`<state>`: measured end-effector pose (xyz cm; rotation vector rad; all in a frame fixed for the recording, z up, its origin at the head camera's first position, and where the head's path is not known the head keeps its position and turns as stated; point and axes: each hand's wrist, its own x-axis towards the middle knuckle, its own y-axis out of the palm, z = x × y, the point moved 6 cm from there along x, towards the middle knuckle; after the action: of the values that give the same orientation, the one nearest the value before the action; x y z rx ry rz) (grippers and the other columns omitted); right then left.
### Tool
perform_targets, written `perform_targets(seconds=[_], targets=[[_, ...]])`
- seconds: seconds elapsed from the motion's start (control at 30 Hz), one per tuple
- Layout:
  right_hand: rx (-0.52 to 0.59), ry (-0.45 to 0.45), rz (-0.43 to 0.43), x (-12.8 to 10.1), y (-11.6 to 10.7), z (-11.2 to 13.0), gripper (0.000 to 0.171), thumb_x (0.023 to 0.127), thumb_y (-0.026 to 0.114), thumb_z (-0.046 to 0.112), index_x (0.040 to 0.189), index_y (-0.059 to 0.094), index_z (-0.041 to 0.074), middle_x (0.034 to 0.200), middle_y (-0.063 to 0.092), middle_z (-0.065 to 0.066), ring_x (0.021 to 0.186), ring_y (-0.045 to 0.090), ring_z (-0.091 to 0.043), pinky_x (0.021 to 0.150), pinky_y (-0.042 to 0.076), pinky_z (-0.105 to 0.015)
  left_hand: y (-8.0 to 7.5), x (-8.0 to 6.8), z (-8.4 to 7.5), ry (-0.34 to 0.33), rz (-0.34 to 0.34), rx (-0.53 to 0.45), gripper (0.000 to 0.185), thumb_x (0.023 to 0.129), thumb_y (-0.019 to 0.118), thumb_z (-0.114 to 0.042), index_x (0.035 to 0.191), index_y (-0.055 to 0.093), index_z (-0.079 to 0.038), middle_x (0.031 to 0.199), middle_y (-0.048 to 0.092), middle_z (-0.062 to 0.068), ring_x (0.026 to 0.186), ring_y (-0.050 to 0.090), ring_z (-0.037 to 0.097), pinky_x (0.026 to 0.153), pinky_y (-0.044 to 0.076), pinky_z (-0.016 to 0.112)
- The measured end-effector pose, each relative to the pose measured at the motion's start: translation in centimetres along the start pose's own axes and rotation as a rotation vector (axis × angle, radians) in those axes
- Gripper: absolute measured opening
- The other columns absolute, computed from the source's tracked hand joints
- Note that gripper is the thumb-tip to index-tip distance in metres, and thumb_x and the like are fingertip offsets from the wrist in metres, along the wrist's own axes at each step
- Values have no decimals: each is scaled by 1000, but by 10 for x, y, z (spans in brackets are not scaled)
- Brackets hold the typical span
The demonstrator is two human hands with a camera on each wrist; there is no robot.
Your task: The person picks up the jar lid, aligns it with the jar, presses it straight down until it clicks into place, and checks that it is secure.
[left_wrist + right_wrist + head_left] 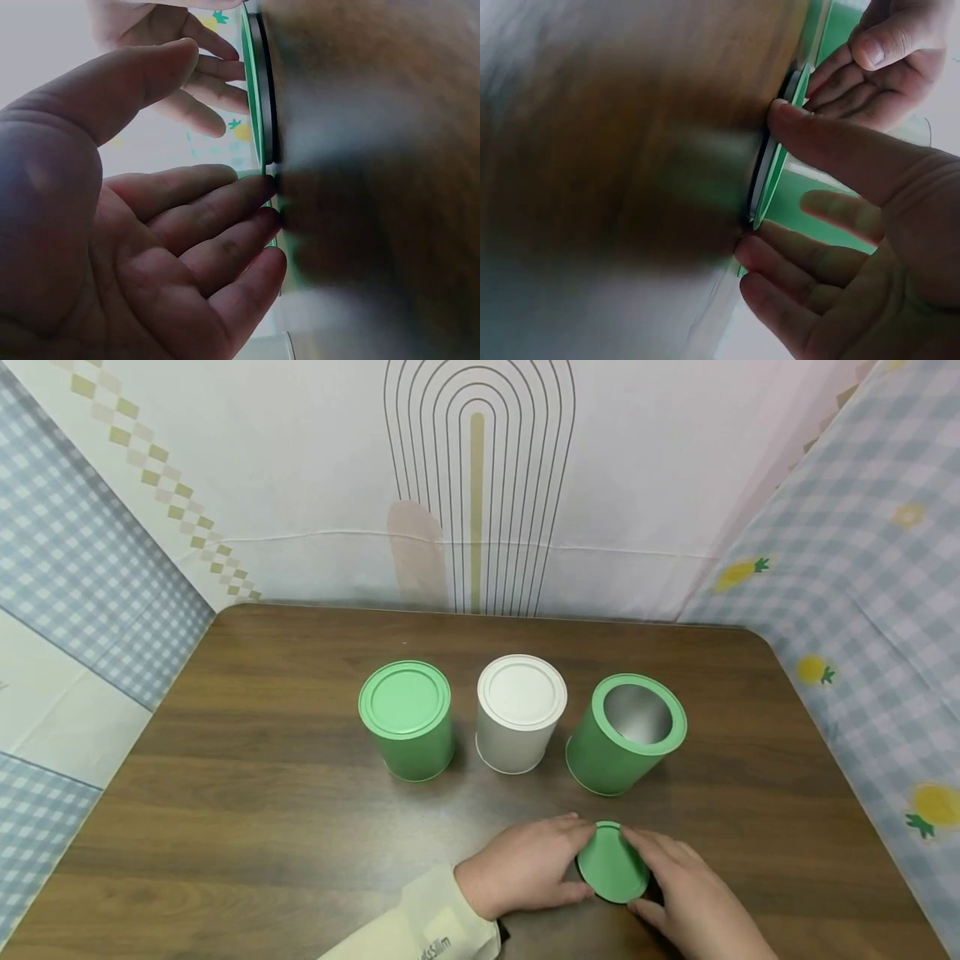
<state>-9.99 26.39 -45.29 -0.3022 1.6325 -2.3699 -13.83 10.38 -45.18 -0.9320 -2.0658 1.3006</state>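
A round green can lid (613, 865) with a dark band along its underside (264, 90) lies flat on the wooden table. On its left is my left hand (528, 867), fingertips close to the rim. In the left wrist view its thumb stands apart from the lid. My right hand (693, 893) flanks the lid's right side, thumb and fingers spread along the edge. Its thumb (832, 142) overlaps the rim in the right wrist view; firm contact is hard to tell. Behind the hands stands a green can (618, 739) without a lid, its metal inside visible.
A white can (517, 727) with its lid on stands left of the uncovered can. Further left is a lidded green can (411, 727). The brown wooden table (225, 793) meets a patterned cloth backdrop (315, 485) at the back, with checked cloth (885, 568) at the right.
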Motion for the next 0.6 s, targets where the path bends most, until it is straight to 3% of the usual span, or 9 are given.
perform_targets(seconds=[0.33, 0.6], targets=[[-61, -79, -74, -2, -4, 4, 80, 64, 95, 21, 136, 61, 12, 127, 66, 1, 111, 63, -19, 84, 57, -42, -1, 0, 0, 10, -15, 14, 47, 82, 81, -37, 121, 63, -17, 108, 62, -10, 96, 58, 0, 79, 50, 15], [65, 65, 42, 0, -3, -2, 90, 67, 93, 31, 144, 53, 9, 134, 63, -9, 115, 64, -31, 88, 55, -51, 0, 0, 2, -15, -4, 43, 46, 80, 83, -35, 117, 65, -15, 100, 60, -12, 81, 53, -2, 69, 47, 13]])
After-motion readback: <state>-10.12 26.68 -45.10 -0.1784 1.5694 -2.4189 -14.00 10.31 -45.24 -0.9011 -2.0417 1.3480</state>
